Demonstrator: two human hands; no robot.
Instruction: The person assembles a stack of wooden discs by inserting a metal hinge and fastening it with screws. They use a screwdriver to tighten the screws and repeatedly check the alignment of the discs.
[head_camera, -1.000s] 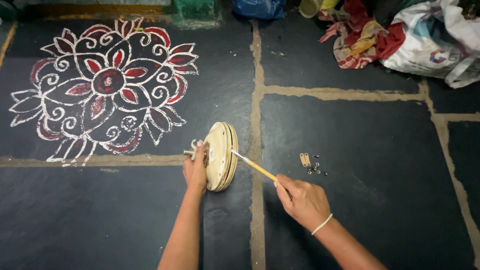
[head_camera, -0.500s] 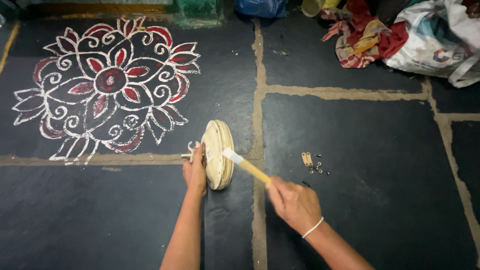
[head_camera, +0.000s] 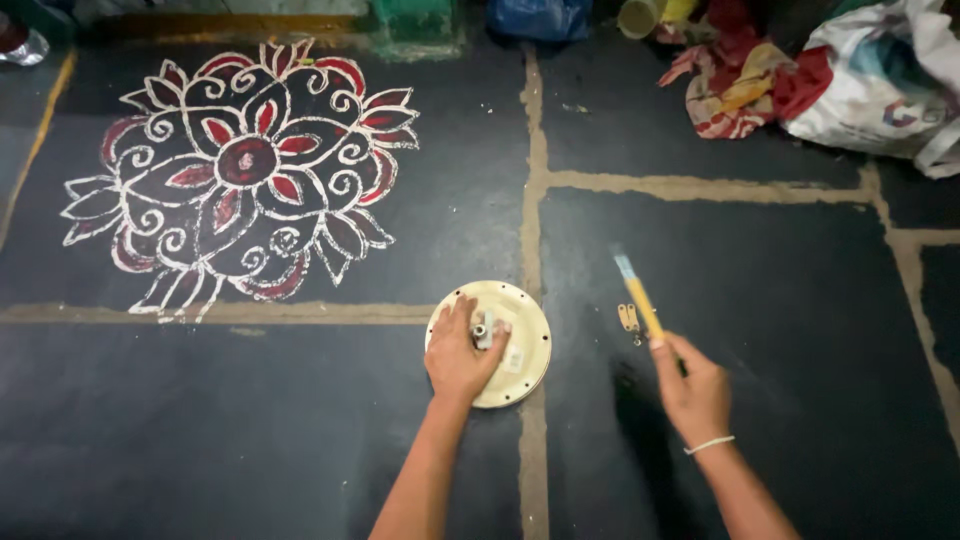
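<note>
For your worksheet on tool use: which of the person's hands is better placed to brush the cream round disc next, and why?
Probably the right hand: it already grips the yellow-handled brush, bristles raised just right of the cream disc. The left hand lies flat on the disc, steadying it on the dark floor.

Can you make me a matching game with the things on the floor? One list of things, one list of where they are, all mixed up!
Things:
1. round cream-coloured disc
2. yellow-handled paintbrush
3. red and white flower drawing
4. white plastic sack

Places:
A. top right corner of the floor
B. held in the right hand
C. lying flat under the left hand
D. on the dark floor at the upper left

Pairs: 1-C, 2-B, 3-D, 4-A
</note>
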